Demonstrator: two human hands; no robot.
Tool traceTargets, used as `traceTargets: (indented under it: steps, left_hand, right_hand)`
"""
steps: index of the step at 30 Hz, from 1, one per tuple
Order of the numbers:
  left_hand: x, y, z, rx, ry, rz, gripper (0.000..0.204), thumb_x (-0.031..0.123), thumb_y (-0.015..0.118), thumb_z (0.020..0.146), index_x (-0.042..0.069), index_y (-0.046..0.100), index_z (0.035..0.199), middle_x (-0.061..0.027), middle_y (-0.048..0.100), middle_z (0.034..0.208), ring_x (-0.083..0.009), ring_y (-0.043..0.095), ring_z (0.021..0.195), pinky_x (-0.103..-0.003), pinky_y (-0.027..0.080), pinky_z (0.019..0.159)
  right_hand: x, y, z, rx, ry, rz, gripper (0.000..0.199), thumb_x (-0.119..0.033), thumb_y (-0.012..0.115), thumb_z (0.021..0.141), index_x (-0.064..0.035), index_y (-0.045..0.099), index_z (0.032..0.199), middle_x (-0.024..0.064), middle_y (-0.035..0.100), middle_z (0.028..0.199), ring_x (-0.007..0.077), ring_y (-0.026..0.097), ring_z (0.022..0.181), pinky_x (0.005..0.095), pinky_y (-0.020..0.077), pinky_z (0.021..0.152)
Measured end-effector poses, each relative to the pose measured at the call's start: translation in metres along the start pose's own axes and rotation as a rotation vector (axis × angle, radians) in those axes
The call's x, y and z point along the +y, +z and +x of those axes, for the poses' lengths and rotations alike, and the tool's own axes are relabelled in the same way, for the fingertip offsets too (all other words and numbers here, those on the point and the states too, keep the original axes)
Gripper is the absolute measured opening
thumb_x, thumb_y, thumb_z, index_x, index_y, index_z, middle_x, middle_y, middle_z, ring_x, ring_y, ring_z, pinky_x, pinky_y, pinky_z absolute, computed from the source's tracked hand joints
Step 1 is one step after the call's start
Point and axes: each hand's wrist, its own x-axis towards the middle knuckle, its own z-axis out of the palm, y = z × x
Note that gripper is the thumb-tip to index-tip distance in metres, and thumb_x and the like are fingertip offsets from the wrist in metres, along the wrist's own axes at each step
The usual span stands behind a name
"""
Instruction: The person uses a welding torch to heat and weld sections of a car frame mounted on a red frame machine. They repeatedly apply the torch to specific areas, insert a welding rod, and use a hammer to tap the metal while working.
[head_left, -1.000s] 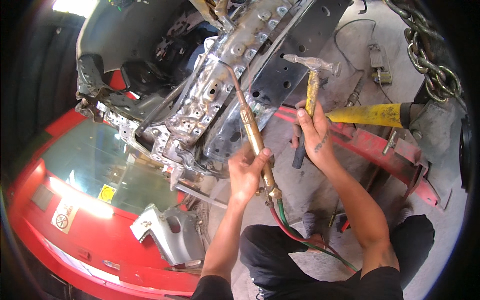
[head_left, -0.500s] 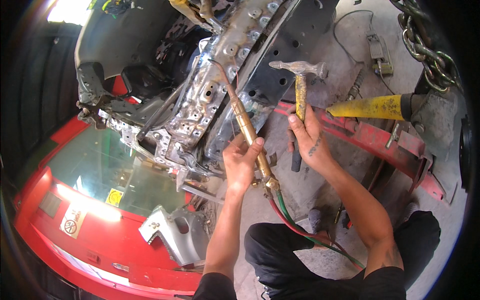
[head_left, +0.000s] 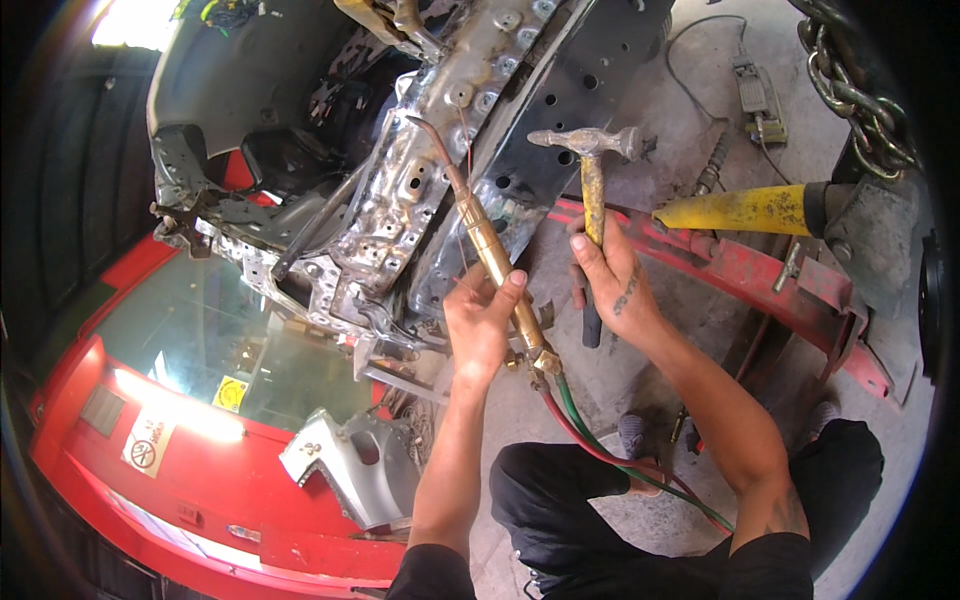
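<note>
Floor [head_left: 705, 65] past black rail [head_left: 610, 50]; left fingers [head_left: 512, 284] grip torch [head_left: 487, 240], right fingers [head_left: 588, 256] hammer [head_left: 593, 190]; gap between.

The brass torch [head_left: 490, 250] slants up and left from the left hand [head_left: 478, 325], bent copper tip over the bare metal frame [head_left: 390, 205], red and green hoses trailing! Right hand [head_left: 615, 285], the hammer [head_left: 592, 195]: yellow handle worn, steel head uppermost.

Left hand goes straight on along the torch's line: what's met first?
The brass torch leads the left hand; its bent tip would probably meet the perforated bare-metal car rail first. They overlap in this view, so any gap is unclear.
</note>
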Motion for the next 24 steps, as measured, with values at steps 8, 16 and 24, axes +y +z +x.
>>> traceTargets:
  steps: [8, 16, 24]
  left_hand:
    - [-0.004, -0.001, 0.0, -0.013, -0.029, 0.001, 0.026, 0.019, 0.076, 0.1, -0.002, 0.069, 0.113, -0.0031, 0.072, 0.083, -0.009, 0.064, 0.072, -0.026, 0.05, 0.066]
    - [0.0, -0.003, -0.001, -0.025, -0.047, -0.039, 0.025, 0.018, 0.077, 0.098, -0.001, 0.07, 0.114, -0.0033, 0.072, 0.081, -0.0099, 0.066, 0.071, -0.027, 0.051, 0.065]
    - [0.003, -0.006, -0.004, -0.034, -0.075, -0.054, 0.027, 0.019, 0.079, 0.097, -0.004, 0.067, 0.104, -0.0055, 0.07, 0.082, -0.0107, 0.061, 0.073, -0.03, 0.05, 0.065]
  right_hand:
    - [0.007, 0.001, 0.0, -0.011, 0.023, 0.006, 0.029, -0.032, 0.051, 0.113, -0.0044, 0.049, 0.121, 0.0027, 0.051, 0.084, 0.0117, 0.055, 0.066, 0.0297, 0.0503, 0.053]
    - [0.026, -0.002, -0.001, -0.023, -0.023, -0.081, 0.031, -0.033, 0.049, 0.113, -0.0037, 0.047, 0.122, 0.0045, 0.051, 0.081, 0.0127, 0.054, 0.064, 0.0302, 0.0496, 0.053]
    - [0.05, -0.005, -0.001, -0.029, -0.123, -0.229, 0.035, -0.037, 0.05, 0.113, -0.0038, 0.047, 0.123, 0.0052, 0.052, 0.079, 0.0145, 0.054, 0.057, 0.0307, 0.0489, 0.052]
